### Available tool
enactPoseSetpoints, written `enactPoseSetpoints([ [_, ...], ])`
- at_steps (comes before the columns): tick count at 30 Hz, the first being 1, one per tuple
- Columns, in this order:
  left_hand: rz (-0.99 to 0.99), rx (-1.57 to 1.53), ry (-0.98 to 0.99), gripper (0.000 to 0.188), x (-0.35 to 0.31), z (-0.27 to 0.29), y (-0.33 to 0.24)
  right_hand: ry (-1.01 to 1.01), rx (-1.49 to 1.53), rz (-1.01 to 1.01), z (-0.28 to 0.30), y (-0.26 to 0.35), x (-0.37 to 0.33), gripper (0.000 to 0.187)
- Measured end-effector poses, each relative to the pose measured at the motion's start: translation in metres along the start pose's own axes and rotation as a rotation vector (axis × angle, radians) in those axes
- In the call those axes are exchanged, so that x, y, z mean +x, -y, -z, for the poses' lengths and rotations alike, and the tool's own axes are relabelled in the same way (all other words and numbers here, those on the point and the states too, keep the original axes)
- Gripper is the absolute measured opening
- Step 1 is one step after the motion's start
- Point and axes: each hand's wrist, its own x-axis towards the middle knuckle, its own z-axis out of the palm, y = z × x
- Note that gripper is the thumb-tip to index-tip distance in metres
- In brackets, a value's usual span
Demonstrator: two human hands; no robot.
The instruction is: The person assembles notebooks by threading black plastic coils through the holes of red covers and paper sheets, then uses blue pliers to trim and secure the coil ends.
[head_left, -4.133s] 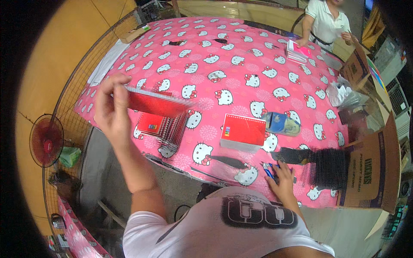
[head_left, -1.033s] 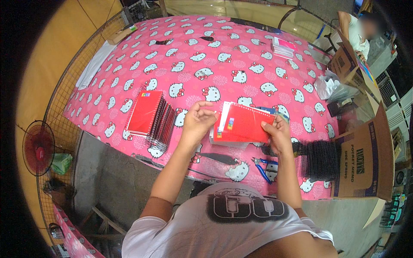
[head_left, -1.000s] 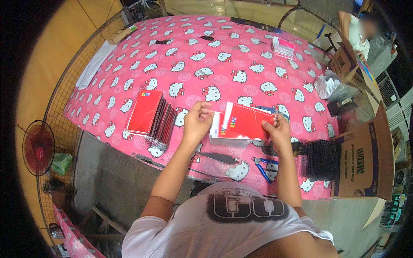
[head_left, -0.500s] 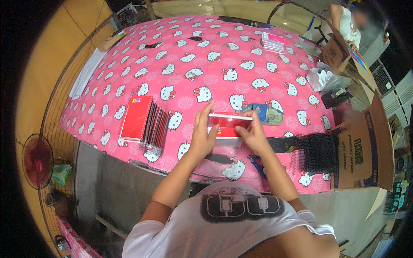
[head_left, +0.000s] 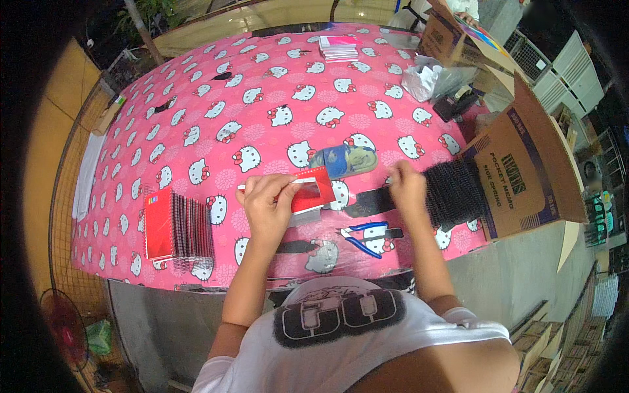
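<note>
My left hand (head_left: 267,204) is closed on a small red notepad (head_left: 319,185), pinching its left end just above the table; part of the pad is hidden behind the fingers. To the right, my right hand (head_left: 407,188) hovers beside a row of black spiral binding coils (head_left: 452,194). Its fingers look curled but are blurred, so whether they hold anything does not show. Between my forearms lie cutting pliers (head_left: 364,240) with blue handles. A flat black piece (head_left: 372,203) rests under the right hand's side. Beyond the notepad is a blue and olive slipper-shaped thing (head_left: 343,161).
Red spiral notebooks (head_left: 159,224) stand in a stack at the left. An open cardboard box (head_left: 529,171) borders the coils on the right. Farther back are a pink-and-white paper stack (head_left: 339,48), crumpled plastic (head_left: 422,77) and another box (head_left: 443,38). A pink patterned cloth (head_left: 196,141) covers the table.
My right hand has let go of the notepad and moved right, toward the coils. The left hand alone keeps the pad. The whole view has shifted to the right.
</note>
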Motion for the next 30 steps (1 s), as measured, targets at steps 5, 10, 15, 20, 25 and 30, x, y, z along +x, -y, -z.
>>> enactPoseSetpoints([
  [5,-0.063,0.116,0.043,0.01,0.001,-0.02,-0.011,-0.068,-0.36,0.054,-0.011,-0.086,-0.014,0.027],
  [10,-0.047,0.099,0.057,0.011,0.003,-0.019,-0.01,-0.212,-0.266,0.02,0.011,-0.076,-0.011,0.026],
  [15,-0.035,0.087,0.087,0.013,0.003,-0.015,-0.012,-0.294,0.02,0.402,0.015,-0.017,-0.019,0.016],
  [20,-0.053,0.084,0.074,0.017,0.005,-0.017,-0.015,0.053,0.479,0.62,0.008,0.053,-0.031,0.026],
  [25,-0.05,0.091,0.076,0.019,0.003,-0.017,-0.014,0.038,0.476,0.632,0.001,0.066,-0.021,0.022],
  [30,-0.073,0.113,0.062,0.018,0.002,-0.016,-0.013,0.222,0.528,0.716,0.007,0.073,-0.011,0.019],
])
